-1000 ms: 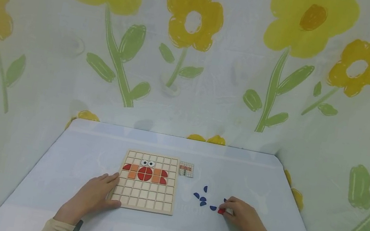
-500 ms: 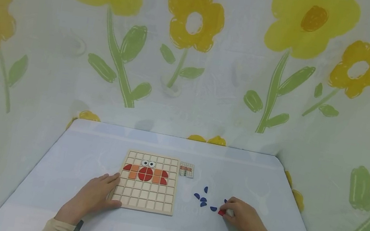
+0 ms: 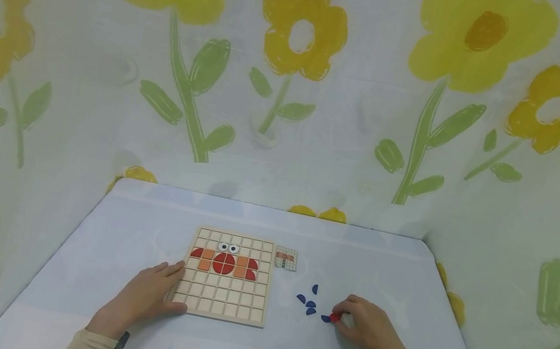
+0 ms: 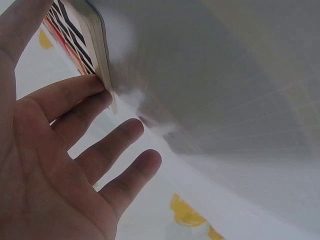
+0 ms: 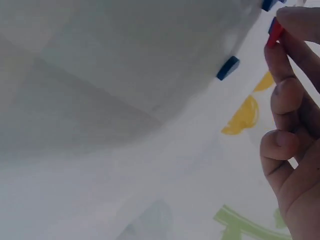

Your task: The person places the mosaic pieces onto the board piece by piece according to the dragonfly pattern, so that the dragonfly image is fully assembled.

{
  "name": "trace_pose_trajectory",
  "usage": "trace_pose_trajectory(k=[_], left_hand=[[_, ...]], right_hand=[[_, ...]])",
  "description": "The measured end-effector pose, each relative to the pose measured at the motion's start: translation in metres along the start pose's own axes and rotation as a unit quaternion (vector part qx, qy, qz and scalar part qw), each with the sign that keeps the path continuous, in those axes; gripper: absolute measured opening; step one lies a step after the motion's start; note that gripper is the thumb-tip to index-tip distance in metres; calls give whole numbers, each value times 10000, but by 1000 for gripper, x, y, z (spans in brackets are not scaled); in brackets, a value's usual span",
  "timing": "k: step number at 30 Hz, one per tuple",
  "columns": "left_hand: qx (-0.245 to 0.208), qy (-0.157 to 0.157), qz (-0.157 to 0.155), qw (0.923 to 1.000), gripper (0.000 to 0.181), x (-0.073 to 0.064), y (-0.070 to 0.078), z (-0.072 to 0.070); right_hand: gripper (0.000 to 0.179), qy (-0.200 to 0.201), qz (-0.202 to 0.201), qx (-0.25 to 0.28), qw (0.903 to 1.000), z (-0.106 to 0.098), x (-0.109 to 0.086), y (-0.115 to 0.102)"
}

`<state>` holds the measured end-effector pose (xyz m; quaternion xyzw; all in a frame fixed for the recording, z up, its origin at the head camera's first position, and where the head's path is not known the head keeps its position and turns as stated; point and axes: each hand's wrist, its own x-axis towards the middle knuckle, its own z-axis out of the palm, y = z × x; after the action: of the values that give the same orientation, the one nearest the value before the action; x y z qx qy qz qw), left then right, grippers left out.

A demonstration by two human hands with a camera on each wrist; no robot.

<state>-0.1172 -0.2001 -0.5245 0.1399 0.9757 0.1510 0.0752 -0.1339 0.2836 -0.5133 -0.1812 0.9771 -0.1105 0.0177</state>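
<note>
Head view: saw a small, part-hidden red piece (image 3: 335, 318) pinched in right hand (image 3: 371, 327), near flat dark-blue half-discs (image 3: 311, 304); loose-fingered left hand (image 3: 145, 294) touching square pale-wood grid board (image 3: 221, 295); pale-blue tabletop (image 3: 366, 260), white flower-printed walls (image 3: 336, 168).

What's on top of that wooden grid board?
On the grid board: red pieces, orange pieces and two eye pieces. What's beneath them is covered, as is the part behind the left hand.

Square pale grid-printed card (image 3: 286, 258), head view, lower centre: details too small to tell. Small red piece (image 3: 335, 318), lower right: partly hidden by right hand (image 3: 368, 326).
</note>
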Motion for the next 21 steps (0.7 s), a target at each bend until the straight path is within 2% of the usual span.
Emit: trace_pose_trajectory(k=[3, 8, 13, 21], left_hand=[[-3, 3, -6, 10000, 93, 0, 0, 1], [-3, 12, 11, 10000, 93, 1, -1, 1], [-13, -17, 16, 10000, 94, 1, 1, -1], [-64, -60, 17, 10000, 92, 0, 3, -5]], right_hand=[[18, 317, -335, 102, 9989, -2, 4, -7], [20, 535, -713, 278, 9956, 0, 15, -24], [21, 865, -1326, 511, 9861, 7, 29, -39], [20, 963, -1926, 687, 9741, 13, 57, -80]])
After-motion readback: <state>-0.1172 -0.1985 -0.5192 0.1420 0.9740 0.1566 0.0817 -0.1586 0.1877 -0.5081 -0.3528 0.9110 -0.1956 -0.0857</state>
